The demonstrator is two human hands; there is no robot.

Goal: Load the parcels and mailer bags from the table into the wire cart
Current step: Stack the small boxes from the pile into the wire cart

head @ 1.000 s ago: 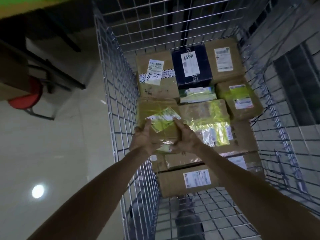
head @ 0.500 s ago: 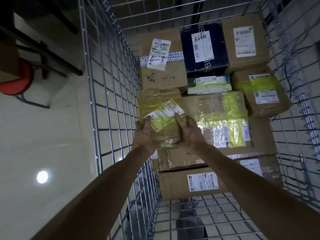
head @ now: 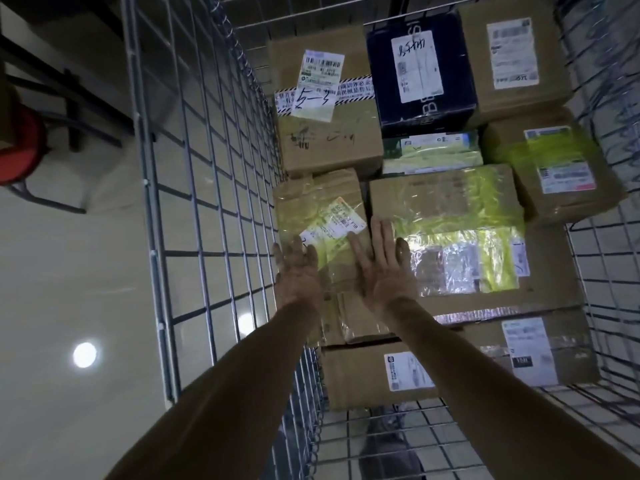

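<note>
We are resting our left hand (head: 298, 268) and right hand (head: 382, 268) flat, fingers spread and gripping nothing, on the taped cardboard parcel (head: 320, 220) lying against the wire cart (head: 207, 140) left wall, likely seating it level.

We look down into the wire cart (head: 207, 140), which is packed with cardboard boxes. Our left hand (head: 298, 268) and right hand (head: 384, 268) are spread flat, fingers straight, over a small taped parcel (head: 322, 209) lying against the cart's left wall. A white label (head: 334, 220) and yellow tape cover its top. Just beside it to the right lies a wide box (head: 450, 209) banded in yellow tape. Farther back sit a dark blue box (head: 420, 71) and a brown box (head: 325, 140) with striped tape. A red stool (head: 20, 147) stands on the floor (head: 69, 271) to the left.
</note>
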